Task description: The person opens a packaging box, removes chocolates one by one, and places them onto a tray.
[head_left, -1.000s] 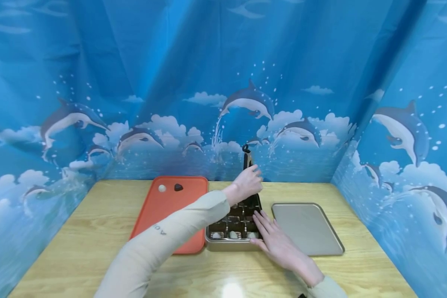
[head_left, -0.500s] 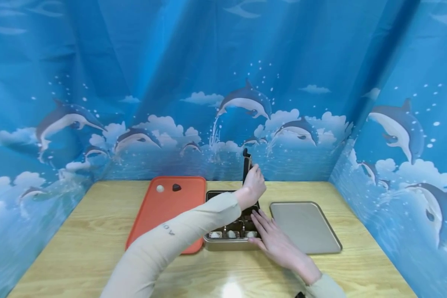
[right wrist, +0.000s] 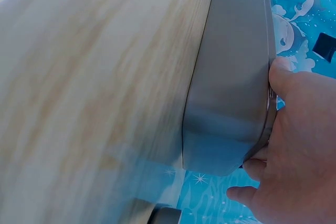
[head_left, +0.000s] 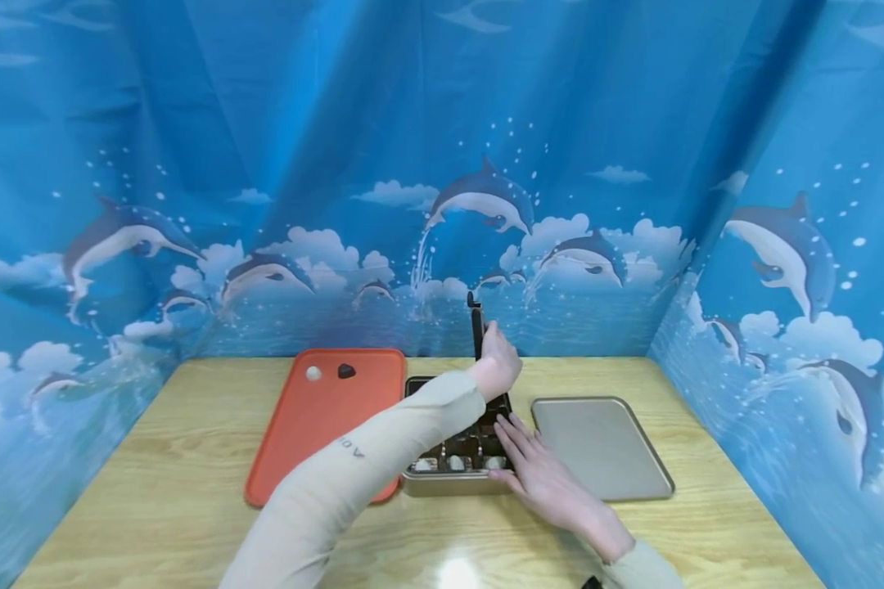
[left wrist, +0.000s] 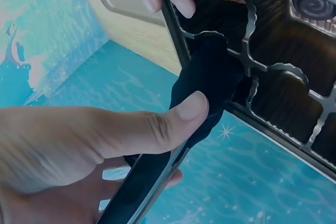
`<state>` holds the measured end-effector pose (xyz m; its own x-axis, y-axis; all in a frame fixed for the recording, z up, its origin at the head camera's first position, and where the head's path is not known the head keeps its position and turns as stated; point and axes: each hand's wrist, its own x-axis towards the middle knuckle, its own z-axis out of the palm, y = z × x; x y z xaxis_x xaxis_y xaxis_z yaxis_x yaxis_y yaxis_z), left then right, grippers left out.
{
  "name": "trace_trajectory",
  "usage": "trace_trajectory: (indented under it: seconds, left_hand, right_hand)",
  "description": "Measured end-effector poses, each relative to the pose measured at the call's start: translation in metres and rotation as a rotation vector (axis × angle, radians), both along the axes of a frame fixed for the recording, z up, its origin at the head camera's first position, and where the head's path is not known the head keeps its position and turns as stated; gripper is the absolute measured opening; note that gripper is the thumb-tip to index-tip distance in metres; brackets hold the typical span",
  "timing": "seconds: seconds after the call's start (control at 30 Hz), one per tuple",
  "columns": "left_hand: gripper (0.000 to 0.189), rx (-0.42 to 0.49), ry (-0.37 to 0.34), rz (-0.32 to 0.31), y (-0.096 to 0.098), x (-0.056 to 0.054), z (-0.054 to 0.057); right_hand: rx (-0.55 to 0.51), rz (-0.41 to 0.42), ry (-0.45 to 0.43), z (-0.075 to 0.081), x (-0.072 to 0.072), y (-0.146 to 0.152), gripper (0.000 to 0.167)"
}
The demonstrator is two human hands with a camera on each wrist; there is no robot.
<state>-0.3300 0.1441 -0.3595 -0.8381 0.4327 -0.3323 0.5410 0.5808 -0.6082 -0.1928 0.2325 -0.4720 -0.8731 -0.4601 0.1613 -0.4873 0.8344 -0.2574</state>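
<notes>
Metal of a grey-bronze tone forms the box point(head_left: 453, 486), found standing on a pale wood-grain table point(head_left: 155, 483) between two flat items, with a dark interior split by a wavy-edged divider point(left wrist: 249, 56). Left hand point(head_left: 499, 364): thumb on one side of a black tool point(left wrist: 144, 182) and fingers on the other, pinching it; the fingers are largely hidden behind it. Head view shows the tool near upright over the far right part of the box, its hooked end uppermost. Its bulky black lower end point(left wrist: 202, 85) sits at a far right compartment; whether it grips anything there cannot be told. Right hand point(head_left: 548, 483): fingers extended and close together over the box's right rim, thumb apart and near the front right corner. Nearest row of compartments contains whitish pieces point(head_left: 457, 464). Left wrist view also records a dark round piece point(left wrist: 314, 1) with a spiral marking, in a compartment. Orange-red tray point(head_left: 324, 417) lies just beside the box on the left, bearing a white piece point(head_left: 313, 373) and a black piece point(head_left: 346, 370) near its far edge, side by side and apart. Flat grey tray point(head_left: 604, 450) lies to the right. Dolphin-printed blue curtain point(head_left: 324, 123) hangs behind the table.
</notes>
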Motion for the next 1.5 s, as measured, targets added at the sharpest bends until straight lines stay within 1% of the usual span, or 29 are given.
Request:
trace_trajectory:
  seconds: [0.07,0.17,0.3,0.4,0.5,0.63,0.77,0.9,1.1,1.33,1.5]
  left_hand:
    - [0.045,0.025,-0.014,-0.002,-0.002,-0.002,-0.001]
    - [0.042,0.04,-0.007,-0.037,-0.004,-0.002,-0.003]
    - [0.038,0.05,0.04,-0.107,-0.009,0.0,-0.006]
    - [0.036,0.054,0.063,-0.141,-0.014,0.001,-0.007]
    - [0.037,0.053,0.07,-0.166,-0.019,0.001,-0.006]
    - [0.034,0.055,0.108,-0.231,-0.028,0.003,-0.001]
    - [0.031,0.059,0.146,-0.285,-0.035,0.004,0.0]
    - [0.033,0.047,0.173,-0.298,-0.038,0.006,0.001]
    - [0.035,0.014,0.217,-0.332,-0.036,0.011,0.001]
    - [0.036,-0.018,0.209,-0.355,-0.028,0.014,-0.006]
    - [0.036,-0.026,0.211,-0.341,-0.026,0.016,-0.01]
  right_hand:
    - [-0.005,0.0,-0.005,0.0,0.0,0.0,0.074]
    - [-0.009,-0.003,-0.005,-0.001,0.001,0.0,0.074]
    - [-0.014,-0.003,0.001,-0.001,0.001,0.0,0.073]
    - [-0.017,-0.001,0.001,-0.001,0.0,0.0,0.073]
    - [-0.015,-0.003,0.004,-0.003,-0.002,0.0,0.074]
    - [-0.012,0.001,0.009,-0.002,-0.002,-0.001,0.074]
    - [-0.015,0.005,0.007,-0.001,0.0,-0.001,0.073]
    - [-0.012,0.001,0.016,-0.001,0.001,-0.001,0.073]
    - [-0.015,-0.004,0.009,-0.001,0.0,-0.001,0.073]
    - [-0.003,0.0,-0.01,-0.001,-0.001,-0.001,0.073]
    - [-0.009,-0.002,-0.01,-0.001,0.0,-0.001,0.073]
